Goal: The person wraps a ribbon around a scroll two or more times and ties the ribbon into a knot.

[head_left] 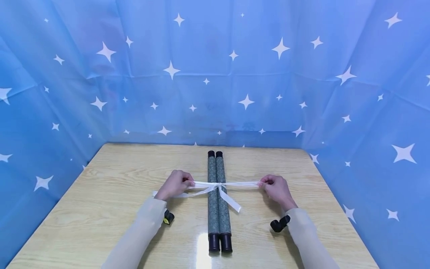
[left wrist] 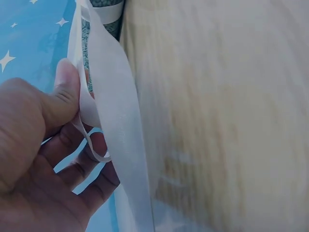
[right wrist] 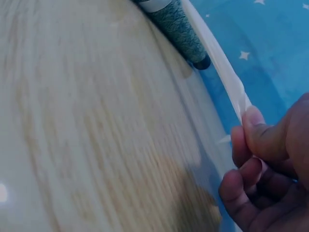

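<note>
A rolled scroll lies lengthwise mid-table as two parallel rolls covered in green patterned cloth, with dark knobs at both ends. Around its middle runs a white ribbon, tied in a bow with one tail falling to the right. To the left of the rolls, my left hand pinches one ribbon loop between thumb and fingers; a wide tail hangs past the fingers in the left wrist view. On the other side, my right hand pinches the opposite loop with thumb and forefinger. Both loops are stretched out sideways.
The scroll rests on a wood-grain table with a rounded far right corner. A blue curtain with white stars hangs behind it and along both sides. Dark wrist cameras sit below each hand.
</note>
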Demonstrator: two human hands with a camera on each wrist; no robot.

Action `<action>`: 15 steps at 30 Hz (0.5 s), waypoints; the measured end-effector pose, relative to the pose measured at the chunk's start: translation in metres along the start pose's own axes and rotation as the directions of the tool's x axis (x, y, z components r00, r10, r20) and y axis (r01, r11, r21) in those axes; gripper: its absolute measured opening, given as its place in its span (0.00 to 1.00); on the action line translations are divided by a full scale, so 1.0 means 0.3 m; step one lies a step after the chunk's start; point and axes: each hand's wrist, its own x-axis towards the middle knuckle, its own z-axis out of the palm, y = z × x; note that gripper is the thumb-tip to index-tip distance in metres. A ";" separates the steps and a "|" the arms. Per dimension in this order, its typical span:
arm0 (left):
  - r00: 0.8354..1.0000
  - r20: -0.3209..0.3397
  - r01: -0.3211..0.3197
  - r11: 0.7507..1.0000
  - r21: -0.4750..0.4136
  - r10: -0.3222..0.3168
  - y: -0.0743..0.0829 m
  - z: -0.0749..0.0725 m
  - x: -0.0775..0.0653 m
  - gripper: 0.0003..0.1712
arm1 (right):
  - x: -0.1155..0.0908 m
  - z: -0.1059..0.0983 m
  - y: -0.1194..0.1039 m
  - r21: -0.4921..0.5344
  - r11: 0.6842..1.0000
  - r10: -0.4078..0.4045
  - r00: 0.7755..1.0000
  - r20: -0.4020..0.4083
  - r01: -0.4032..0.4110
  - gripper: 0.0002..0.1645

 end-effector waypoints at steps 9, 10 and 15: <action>0.997 0.075 -0.029 0.997 -0.077 0.035 -0.018 -0.003 -0.005 0.06 | -0.010 -0.019 0.020 0.065 0.997 -0.052 0.993 0.106 0.045 0.10; 0.996 0.086 -0.023 0.995 -0.092 0.031 -0.021 -0.009 -0.005 0.06 | -0.008 -0.022 0.020 0.078 0.996 -0.062 0.990 0.124 0.052 0.10; 0.995 0.100 0.011 0.994 -0.111 0.000 -0.021 -0.039 0.010 0.08 | 0.012 -0.033 0.010 0.157 0.987 -0.046 0.985 0.169 0.019 0.15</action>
